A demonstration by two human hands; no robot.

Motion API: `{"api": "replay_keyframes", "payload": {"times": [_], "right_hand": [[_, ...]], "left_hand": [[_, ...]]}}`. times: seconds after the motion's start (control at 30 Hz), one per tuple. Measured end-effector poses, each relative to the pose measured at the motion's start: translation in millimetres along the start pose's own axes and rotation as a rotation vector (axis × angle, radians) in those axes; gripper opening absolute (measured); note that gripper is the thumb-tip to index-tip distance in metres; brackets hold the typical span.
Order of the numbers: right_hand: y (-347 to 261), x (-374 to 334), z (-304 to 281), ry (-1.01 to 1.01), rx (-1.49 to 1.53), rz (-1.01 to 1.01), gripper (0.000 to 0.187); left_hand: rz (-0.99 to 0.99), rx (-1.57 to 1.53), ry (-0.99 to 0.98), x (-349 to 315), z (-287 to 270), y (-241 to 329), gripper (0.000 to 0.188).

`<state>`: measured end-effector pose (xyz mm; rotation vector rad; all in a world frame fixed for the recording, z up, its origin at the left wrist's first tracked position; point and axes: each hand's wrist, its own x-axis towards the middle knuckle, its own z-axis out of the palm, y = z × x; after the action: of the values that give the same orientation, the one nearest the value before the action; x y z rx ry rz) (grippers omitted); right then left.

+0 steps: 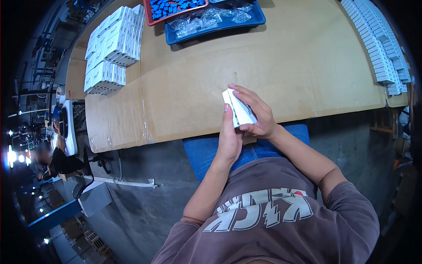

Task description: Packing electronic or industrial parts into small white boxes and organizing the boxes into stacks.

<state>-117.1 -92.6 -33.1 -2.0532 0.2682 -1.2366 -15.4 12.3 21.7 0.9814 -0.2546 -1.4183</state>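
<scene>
A small white box (pixel 239 110) is held between my two hands, just above the near edge of the table. My left hand (pixel 229 136) grips its near left side, thumb pressed along it. On the right, my right hand (pixel 260 115) wraps round the far corner and the right side. A dark slit runs along the box between two white faces; whether the lid is raised cannot be told. My fingers hide part of the box.
Cardboard covers the table (pixel 198 88). Stacked white boxes (pixel 110 48) stand at the far left, more white boxes (pixel 378 44) at the far right. At the back are a red tray (pixel 151 20) of blue pieces and a blue tray (pixel 215 33) of clear plastic. Another person (pixel 63 160) is at left.
</scene>
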Motion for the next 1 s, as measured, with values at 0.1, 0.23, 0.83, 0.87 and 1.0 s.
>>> {"api": "replay_keyframes", "payload": {"times": [0.1,0.23,0.83,0.87,1.0], "right_hand": [[-13.1,-3.2,14.3,0.165,0.503,0.442,0.093],[-20.6,4.6,11.5,0.171,0.735,0.625,0.09],[-13.8,-4.6,8.7,-0.134,-0.035,0.243,0.048],[-15.8,-5.1,10.1,-0.107,-0.072,0.24,0.047],[-13.1,-4.7,16.9,-0.028,-0.195,0.119,0.043]], "left_hand": [[0.127,0.16,-0.025,6.1,-3.4,-7.1,0.072],[0.616,0.957,0.065,21.5,-14.2,-18.5,0.082],[0.295,0.218,0.256,28.0,-12.4,-10.8,0.054],[0.294,0.218,0.255,28.3,-13.0,-13.8,0.054],[0.276,0.241,0.301,31.2,-15.4,-26.1,0.055]]}}
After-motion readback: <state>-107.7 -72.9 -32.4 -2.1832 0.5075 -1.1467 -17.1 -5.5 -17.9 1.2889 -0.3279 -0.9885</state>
